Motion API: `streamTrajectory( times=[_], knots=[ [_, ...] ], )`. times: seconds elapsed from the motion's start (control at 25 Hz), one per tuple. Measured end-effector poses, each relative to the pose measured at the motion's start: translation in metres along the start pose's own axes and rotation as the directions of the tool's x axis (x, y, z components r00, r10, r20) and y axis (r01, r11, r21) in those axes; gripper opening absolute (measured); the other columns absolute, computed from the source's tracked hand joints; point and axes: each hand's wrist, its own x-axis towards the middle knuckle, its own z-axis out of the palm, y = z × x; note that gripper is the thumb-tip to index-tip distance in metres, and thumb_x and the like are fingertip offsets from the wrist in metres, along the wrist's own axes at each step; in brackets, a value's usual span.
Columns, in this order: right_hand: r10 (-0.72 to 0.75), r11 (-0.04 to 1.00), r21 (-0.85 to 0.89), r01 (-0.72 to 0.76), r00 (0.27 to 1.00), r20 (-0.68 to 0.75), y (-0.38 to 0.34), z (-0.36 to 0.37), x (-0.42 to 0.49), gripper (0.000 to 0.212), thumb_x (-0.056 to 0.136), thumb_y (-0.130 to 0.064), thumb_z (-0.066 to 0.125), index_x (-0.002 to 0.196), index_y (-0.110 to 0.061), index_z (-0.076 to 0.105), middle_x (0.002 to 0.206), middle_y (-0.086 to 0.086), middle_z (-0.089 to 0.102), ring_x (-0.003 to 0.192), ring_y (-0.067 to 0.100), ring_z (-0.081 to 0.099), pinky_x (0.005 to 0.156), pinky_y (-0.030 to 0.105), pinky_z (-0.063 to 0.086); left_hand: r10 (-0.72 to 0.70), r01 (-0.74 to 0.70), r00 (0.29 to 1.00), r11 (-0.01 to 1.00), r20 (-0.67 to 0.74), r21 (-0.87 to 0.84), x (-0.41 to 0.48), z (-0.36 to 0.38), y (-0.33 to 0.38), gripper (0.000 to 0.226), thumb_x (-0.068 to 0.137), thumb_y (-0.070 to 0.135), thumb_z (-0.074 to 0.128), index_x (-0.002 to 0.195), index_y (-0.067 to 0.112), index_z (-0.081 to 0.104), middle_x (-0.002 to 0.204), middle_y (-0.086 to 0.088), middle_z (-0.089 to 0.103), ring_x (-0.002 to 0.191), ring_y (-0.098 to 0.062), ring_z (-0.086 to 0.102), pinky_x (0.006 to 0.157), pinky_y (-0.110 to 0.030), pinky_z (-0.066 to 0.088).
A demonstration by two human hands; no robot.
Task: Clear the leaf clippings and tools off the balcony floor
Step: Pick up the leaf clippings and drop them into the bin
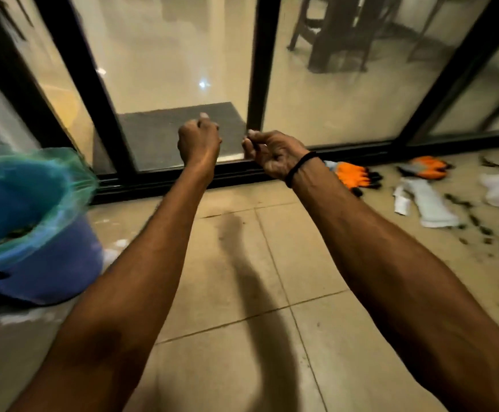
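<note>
In the head view, the leaf clippings (492, 233) lay scattered well to the right of the blue bin (49, 263), with no single direction. An orange glove (350, 173) lay between them and the bin, fingertips pointing away from the bin. The bin's green liner (34, 179) held a few dark bits (16, 233). My left hand (199, 139) was curled on nothing. My right hand (273, 154) had fingers bent to the thumb; I could not tell on what.

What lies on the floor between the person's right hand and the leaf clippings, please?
The head view shows an orange glove and white paper scraps between the right hand and the leaf clippings.
</note>
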Motion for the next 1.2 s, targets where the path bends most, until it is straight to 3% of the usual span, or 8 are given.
streamTrajectory(
  times=[0.12,0.28,0.44,0.6,0.76,0.96,1.12,1.2],
  knots=[
    [-0.107,0.993,-0.073,0.091,0.960,-0.261,-0.035,-0.102,-0.007,0.015,0.096,0.007,0.049,0.084,-0.001,0.053,0.085,0.011,0.053,0.068,0.017,0.055,0.044,0.016,0.051,-0.078,0.065,0.973,0.996,0.215,0.068,-0.025,0.079,-0.022,0.042,0.099,0.039,0.043,0.081,0.013,0.069,0.073,-0.004,0.069,0.067,-0.023,0.065,0.066,-0.030,0.050],
    [-0.265,0.941,-0.320,0.115,0.837,-0.479,-0.077,-0.209,-0.045,0.015,0.095,0.006,0.049,0.087,-0.006,0.053,0.083,0.007,0.054,0.064,0.011,0.052,0.050,0.016,0.049,-0.101,-0.013,0.919,0.958,0.382,0.286,-0.054,0.187,-0.057,0.062,0.081,0.055,0.038,0.098,0.006,0.072,0.099,-0.017,0.074,0.094,-0.037,0.070,0.087,-0.044,0.057],
    [-0.466,0.785,-0.619,0.027,0.685,-0.561,-0.108,-0.306,-0.098,0.019,0.083,0.005,0.063,0.100,-0.003,0.060,0.088,0.012,0.062,0.070,0.019,0.064,0.052,0.023,0.054,0.018,-0.354,0.796,0.824,0.604,0.442,-0.135,0.252,-0.024,0.059,0.096,0.052,0.042,0.107,0.002,0.070,0.108,-0.020,0.071,0.109,-0.037,0.064,0.094,-0.039,0.050],
    [-0.444,0.724,-0.672,-0.156,0.640,-0.627,-0.125,-0.418,-0.124,0.022,0.081,-0.006,0.070,0.102,0.000,0.067,0.088,0.014,0.067,0.078,0.024,0.069,0.072,0.038,0.062,0.071,-0.662,0.590,0.614,0.804,0.431,-0.202,0.305,-0.002,0.052,0.100,0.047,0.044,0.097,0.001,0.067,0.096,-0.017,0.070,0.086,-0.033,0.064,0.071,-0.036,0.050],
    [-0.379,0.658,-0.702,-0.272,0.685,-0.622,-0.130,-0.487,-0.145,0.017,0.088,-0.011,0.064,0.103,-0.004,0.065,0.087,0.007,0.064,0.068,0.014,0.063,0.053,0.018,0.054,0.078,-0.786,0.492,0.468,0.867,0.404,-0.238,0.359,0.011,0.047,0.099,0.049,0.047,0.090,0.006,0.067,0.085,-0.011,0.071,0.079,-0.027,0.067,0.067,-0.034,0.054],
    [-0.288,0.677,-0.643,-0.358,0.675,-0.679,-0.104,-0.567,-0.141,0.034,0.087,-0.015,0.062,0.119,-0.001,0.063,0.119,0.014,0.065,0.108,0.028,0.063,0.094,0.037,0.053,0.062,-0.816,0.489,0.385,0.870,0.431,-0.287,0.431,0.015,0.041,0.099,0.043,0.051,0.095,0.004,0.064,0.079,-0.006,0.062,0.063,-0.015,0.053,0.046,-0.027,0.034],
    [-0.337,0.704,-0.608,-0.366,0.582,-0.740,-0.074,-0.598,-0.157,0.033,0.094,-0.019,0.053,0.122,-0.006,0.064,0.124,0.013,0.062,0.117,0.029,0.057,0.096,0.034,0.045,-0.046,-0.884,0.368,0.293,0.929,0.365,-0.329,0.485,0.005,0.024,0.096,0.031,0.062,0.095,0.007,0.064,0.104,-0.007,0.065,0.084,-0.015,0.063,0.061,-0.020,0.046],
    [-0.346,0.746,-0.572,-0.341,0.535,-0.771,-0.059,-0.615,-0.164,0.030,0.095,-0.016,0.053,0.119,-0.007,0.067,0.121,0.012,0.065,0.115,0.028,0.059,0.095,0.033,0.046,-0.128,-0.884,0.346,0.288,0.930,0.368,-0.345,0.505,-0.002,0.021,0.094,0.026,0.066,0.099,0.006,0.065,0.102,-0.008,0.067,0.086,-0.017,0.065,0.066,-0.028,0.054]
  ],
)
